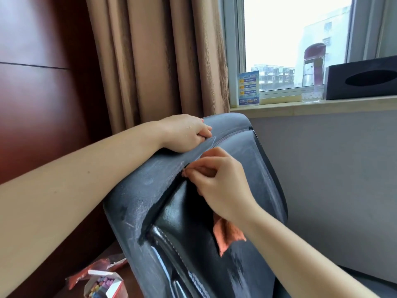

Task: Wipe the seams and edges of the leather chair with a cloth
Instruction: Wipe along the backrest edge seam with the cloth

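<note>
Both hands work the black leather chair: left hand grips its top edge, right hand pinches the orange cloth into the seam; next, likely drag along it.

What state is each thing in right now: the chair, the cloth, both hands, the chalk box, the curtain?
Chair: dusty, chalk-smeared along the top seam.
Cloth: bunched, pressed into the seam.
Right hand: pinching the cloth.
Left hand: gripping the chair's top edge.
Chalk box: open.
Curtain: drawn aside.
</note>
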### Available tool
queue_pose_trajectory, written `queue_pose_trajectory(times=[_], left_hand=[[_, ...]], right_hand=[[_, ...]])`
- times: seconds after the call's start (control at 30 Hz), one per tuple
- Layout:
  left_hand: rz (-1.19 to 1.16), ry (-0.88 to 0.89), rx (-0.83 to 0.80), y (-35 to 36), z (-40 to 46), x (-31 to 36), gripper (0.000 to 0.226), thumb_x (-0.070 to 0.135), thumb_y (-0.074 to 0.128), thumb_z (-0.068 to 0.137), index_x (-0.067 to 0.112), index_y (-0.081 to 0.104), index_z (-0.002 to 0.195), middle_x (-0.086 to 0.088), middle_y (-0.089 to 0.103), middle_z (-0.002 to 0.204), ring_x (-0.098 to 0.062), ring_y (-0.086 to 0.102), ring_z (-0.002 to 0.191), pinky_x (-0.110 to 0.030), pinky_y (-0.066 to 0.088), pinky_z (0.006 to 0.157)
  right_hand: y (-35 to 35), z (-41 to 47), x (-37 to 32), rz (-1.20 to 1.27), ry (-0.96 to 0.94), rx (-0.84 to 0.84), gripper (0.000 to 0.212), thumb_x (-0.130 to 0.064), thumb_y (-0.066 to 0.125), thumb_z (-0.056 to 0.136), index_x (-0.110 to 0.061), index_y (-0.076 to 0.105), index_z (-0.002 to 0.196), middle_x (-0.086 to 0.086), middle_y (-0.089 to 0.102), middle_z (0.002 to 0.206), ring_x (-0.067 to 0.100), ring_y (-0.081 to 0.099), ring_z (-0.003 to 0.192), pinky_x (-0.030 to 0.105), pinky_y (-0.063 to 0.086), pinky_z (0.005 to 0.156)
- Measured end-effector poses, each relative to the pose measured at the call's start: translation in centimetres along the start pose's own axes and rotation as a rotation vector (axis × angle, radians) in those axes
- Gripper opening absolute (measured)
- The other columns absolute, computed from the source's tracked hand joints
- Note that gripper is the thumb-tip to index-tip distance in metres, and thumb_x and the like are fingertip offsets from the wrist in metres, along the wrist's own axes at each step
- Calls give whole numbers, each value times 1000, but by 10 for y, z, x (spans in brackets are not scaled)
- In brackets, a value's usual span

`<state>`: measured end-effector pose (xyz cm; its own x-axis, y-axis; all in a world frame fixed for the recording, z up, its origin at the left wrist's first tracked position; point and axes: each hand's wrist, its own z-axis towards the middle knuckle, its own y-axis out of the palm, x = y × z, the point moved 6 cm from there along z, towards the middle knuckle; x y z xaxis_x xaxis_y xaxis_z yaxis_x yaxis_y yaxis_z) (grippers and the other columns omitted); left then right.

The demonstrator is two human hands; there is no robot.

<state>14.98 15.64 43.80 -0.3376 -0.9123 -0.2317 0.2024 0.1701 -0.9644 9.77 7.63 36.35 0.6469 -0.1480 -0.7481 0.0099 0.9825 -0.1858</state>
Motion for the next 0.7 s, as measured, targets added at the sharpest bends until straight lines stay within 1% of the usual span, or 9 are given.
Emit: queue_pose_trajectory(times=[0.13,0.2,0.27,0.3,0.4,0.43,0.5,0.57,0.7], left_hand=[[-32,-1,6,0,-1,-2,37,20,35,102,22,49,136,12,32,151,-7,17,143,-20,12,113],[-64,0,14,0,-1,-3,37,19,36,101,22,51,135,12,34,150,-7,17,143,-19,12,113],[-91,2,19,0,-2,-3,36,17,38,100,22,53,133,11,35,150,-7,18,143,-17,11,112],[-106,3,21,-1,-2,-3,36,16,39,100,21,54,132,11,36,149,-7,18,143,-16,11,111],[-129,10,26,-3,-4,-2,36,12,40,99,20,56,130,8,38,149,-7,19,143,-15,12,110],[-129,7,22,-3,-5,-2,36,12,39,99,20,56,130,9,38,148,-7,19,143,-15,11,110],[-129,-3,14,-3,-6,-2,37,11,38,100,21,55,131,9,37,149,-7,18,143,-15,11,110],[-129,-8,7,-3,-7,-2,37,11,38,100,21,55,132,9,37,149,-7,17,143,-17,11,111],[-128,-8,5,-2,-7,-2,37,12,38,100,22,54,132,10,36,150,-7,16,143,-17,10,111]], right_hand=[[-2,8,3,-48,30,60,18,-13,69,77,-24,71,63,-15,60,82,8,60,72,33,51,74],[1,-5,-4,-34,-13,37,14,-12,68,78,-20,73,67,-12,59,83,7,60,77,29,50,75],[4,-18,-12,-26,-55,-16,12,-14,69,79,-18,73,68,-14,57,83,6,59,76,23,49,71],[6,-21,-13,-23,-71,-33,12,-14,70,79,-19,72,67,-15,56,83,6,59,75,24,49,70],[2,-12,-6,26,-27,-21,18,-16,73,76,-28,71,63,-15,57,82,9,60,68,37,53,70],[-1,-5,-2,27,-3,6,22,-17,74,75,-32,70,59,-16,57,81,10,59,67,39,53,70],[-5,6,3,-35,37,47,19,-18,73,76,-30,71,61,-16,56,78,8,59,71,36,51,74],[-6,9,2,-86,53,72,13,-16,70,78,-22,73,66,-13,57,80,8,59,77,34,49,77],[3,-14,-10,-3,-11,-8,16,-9,69,77,-21,73,67,-13,59,84,7,61,77,33,51,77]])
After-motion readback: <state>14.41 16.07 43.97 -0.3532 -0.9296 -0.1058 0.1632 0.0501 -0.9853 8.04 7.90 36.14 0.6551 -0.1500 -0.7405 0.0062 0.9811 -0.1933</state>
